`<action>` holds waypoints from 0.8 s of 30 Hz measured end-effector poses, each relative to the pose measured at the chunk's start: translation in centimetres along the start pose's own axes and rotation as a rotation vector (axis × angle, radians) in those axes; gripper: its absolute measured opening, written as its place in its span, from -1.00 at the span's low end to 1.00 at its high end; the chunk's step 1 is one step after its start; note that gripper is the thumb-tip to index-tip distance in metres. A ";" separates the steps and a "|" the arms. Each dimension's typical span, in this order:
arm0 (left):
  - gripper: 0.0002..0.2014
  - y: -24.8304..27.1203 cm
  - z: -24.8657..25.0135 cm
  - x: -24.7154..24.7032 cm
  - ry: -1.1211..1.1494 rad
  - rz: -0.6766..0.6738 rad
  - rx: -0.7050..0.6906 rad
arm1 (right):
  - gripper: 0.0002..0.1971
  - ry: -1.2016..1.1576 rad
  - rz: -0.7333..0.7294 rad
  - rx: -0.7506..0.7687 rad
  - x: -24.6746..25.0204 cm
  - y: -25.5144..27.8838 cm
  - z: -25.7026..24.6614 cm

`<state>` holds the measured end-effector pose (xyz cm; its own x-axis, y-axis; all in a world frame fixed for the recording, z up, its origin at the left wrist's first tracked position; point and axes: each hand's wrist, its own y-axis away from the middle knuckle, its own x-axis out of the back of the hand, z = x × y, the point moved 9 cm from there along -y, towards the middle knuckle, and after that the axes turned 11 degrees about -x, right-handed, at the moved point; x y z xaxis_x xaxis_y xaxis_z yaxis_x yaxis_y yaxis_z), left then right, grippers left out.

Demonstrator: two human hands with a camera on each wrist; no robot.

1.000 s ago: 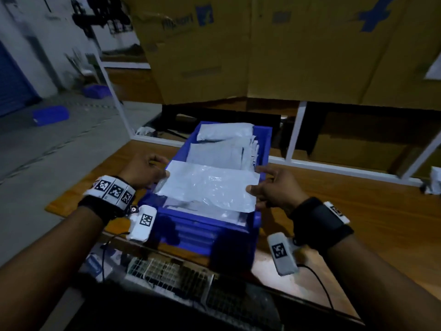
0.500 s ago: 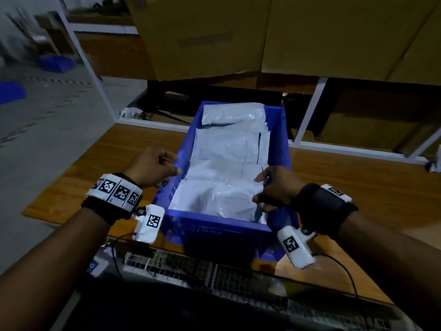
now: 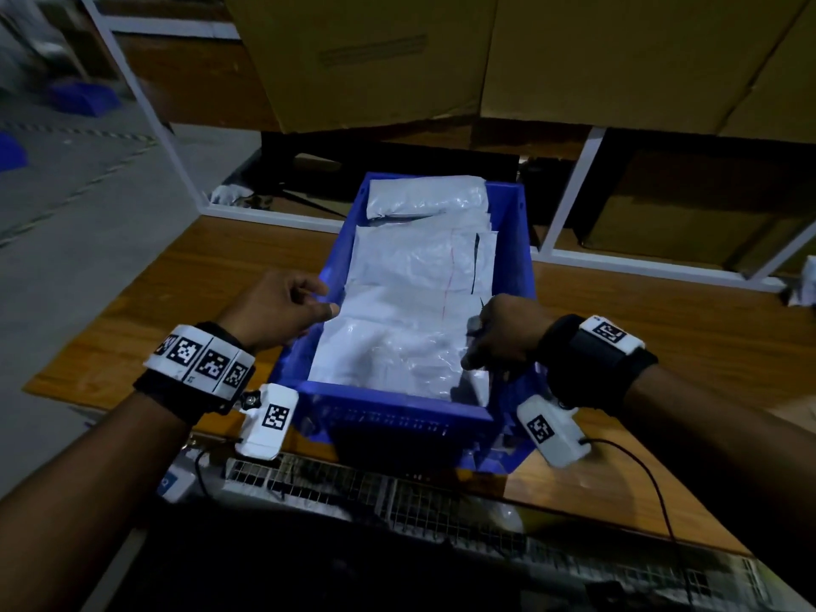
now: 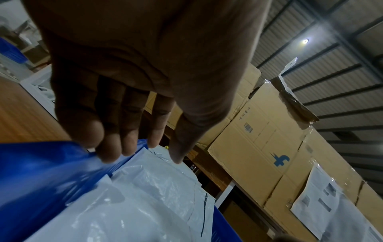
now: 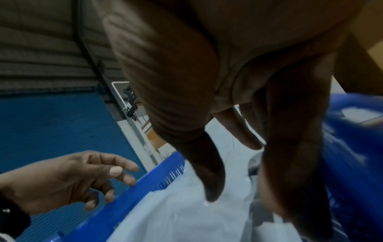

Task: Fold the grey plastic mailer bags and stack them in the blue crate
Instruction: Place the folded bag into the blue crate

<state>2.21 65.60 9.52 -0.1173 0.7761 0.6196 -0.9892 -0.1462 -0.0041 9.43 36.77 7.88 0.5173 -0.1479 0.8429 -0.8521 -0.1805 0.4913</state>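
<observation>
A folded grey plastic mailer bag (image 3: 393,351) lies on top of a pile of grey bags (image 3: 424,258) inside the blue plastic crate (image 3: 397,410). It sits at the near end of the crate, at 6 o'clock from the other bags. The right hand (image 3: 499,333) is at 3 o'clock of the bag, inside the crate wall. Its fingers (image 5: 290,155) point down and press on the bag's edge, fairly straight. The left hand (image 3: 278,309) is at 9 o'clock, over the crate's left rim. Its fingers (image 4: 110,131) are loose and a little bent, and it holds nothing. The crate stands on a brown wooden table (image 3: 662,329). Big brown cardboard boxes (image 3: 574,55) stand behind, at 12 o'clock.
</observation>
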 end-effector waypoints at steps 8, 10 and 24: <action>-0.68 0.6 2.1 -1.0 -0.056 0.034 0.030 | -0.63 -0.164 -0.068 0.106 1.5 0.7 1.8; -0.70 1.0 3.7 -1.8 -0.076 0.030 0.032 | -0.68 -0.296 -0.053 0.147 2.8 1.2 2.9; -0.85 4.0 29.2 -29.6 0.251 0.004 -0.248 | -0.68 -1.039 -0.158 0.111 4.7 5.6 34.3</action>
<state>4.26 24.12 14.03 -0.1085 0.9071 0.4067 -0.9763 -0.0201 -0.2156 9.80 1.72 7.11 0.4803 -0.8653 0.1433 -0.7842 -0.3505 0.5120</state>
